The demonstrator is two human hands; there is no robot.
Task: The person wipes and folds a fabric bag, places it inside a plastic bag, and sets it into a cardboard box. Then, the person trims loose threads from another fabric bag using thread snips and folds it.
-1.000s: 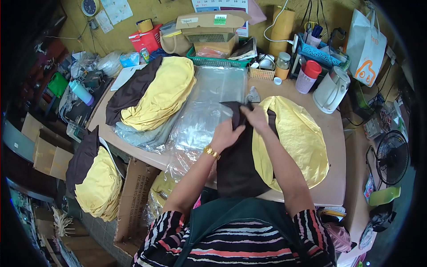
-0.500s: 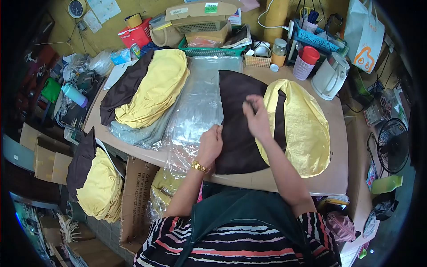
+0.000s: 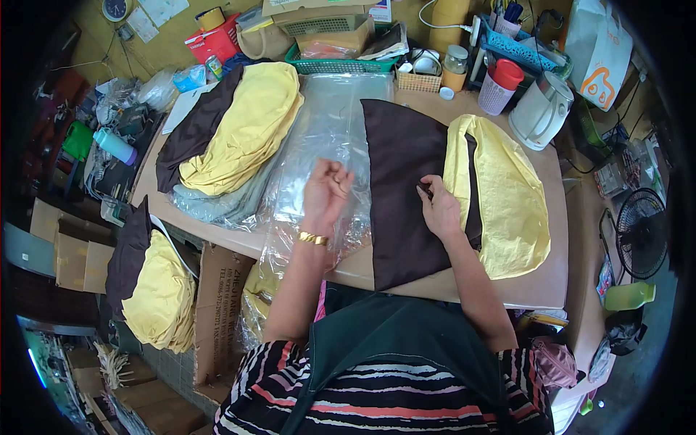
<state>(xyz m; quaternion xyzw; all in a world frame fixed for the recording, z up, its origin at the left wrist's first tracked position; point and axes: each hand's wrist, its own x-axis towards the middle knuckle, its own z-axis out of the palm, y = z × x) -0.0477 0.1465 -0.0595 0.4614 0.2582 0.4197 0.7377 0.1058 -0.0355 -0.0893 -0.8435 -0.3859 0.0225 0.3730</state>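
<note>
A dark brown and yellow fabric piece [image 3: 406, 174] lies flat on the table, its brown part to the left and its rounded yellow part to the right. My right hand [image 3: 442, 210] rests over the brown part near the yellow edge, fingers closed round a small dark thing too hidden to name. Off the fabric's left edge, my left hand [image 3: 326, 192] hovers above clear plastic bags [image 3: 341, 109], its fingers curled in, with nothing visible in them. Left of the bags lies a stack of similar brown and yellow fabric pieces [image 3: 250, 123].
More such pieces [image 3: 159, 290] hang or lie in a pile at lower left, beside a cardboard box [image 3: 217, 312]. Along the table's back stand a green basket [image 3: 341, 65], a jar [image 3: 455, 65], a red-lidded cup [image 3: 500, 87] and an electric kettle [image 3: 540, 112].
My left hand has let go of the fabric's left edge and moved up and left over the plastic bags. My right hand has shifted slightly right and down. The whole view has shifted a little.
</note>
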